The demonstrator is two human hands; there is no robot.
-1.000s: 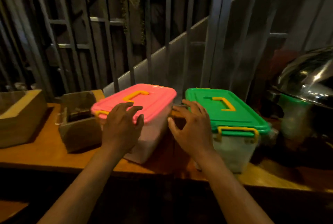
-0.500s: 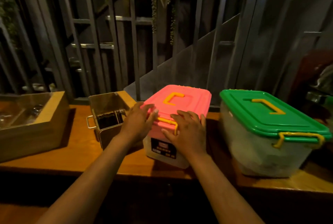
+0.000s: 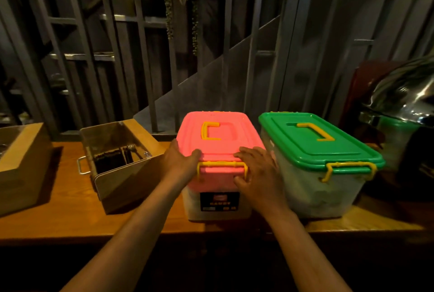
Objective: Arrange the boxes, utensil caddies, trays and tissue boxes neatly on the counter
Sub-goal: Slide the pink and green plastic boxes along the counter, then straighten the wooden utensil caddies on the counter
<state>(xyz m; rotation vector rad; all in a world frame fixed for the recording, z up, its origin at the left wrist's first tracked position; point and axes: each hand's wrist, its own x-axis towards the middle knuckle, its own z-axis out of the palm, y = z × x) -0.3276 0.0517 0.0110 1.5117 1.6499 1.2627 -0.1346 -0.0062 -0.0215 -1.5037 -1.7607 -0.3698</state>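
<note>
The pink-lidded box (image 3: 219, 141) stood on the wooden counter (image 3: 58, 212) with its short end toward the person, and both hands gripped it at that end. The left hand (image 3: 180, 165) pressed against the lid's near left corner, thumb lying on top. The right hand (image 3: 258, 174) clasped the near right corner, fingers over the lid and thumb beneath the yellow latch (image 3: 222, 166) that ran between the two hands.

Just right of the pink-lidded box, almost touching, sat the green-lidded box (image 3: 314, 141), angled slightly, with its own yellow latch and handle. The right hand filled the narrow gap between the two boxes. Just left of the pink-lidded box stood a metal utensil caddy (image 3: 117, 162), turned askew; its dark contents could not be made out. Farther left, a wooden box (image 3: 21, 169) was cut off by the frame edge.

Right of the green-lidded box, a shiny metal dome (image 3: 404, 94) sat partly out of view. The label on the pink-lidded box was too blurred to read.
</note>
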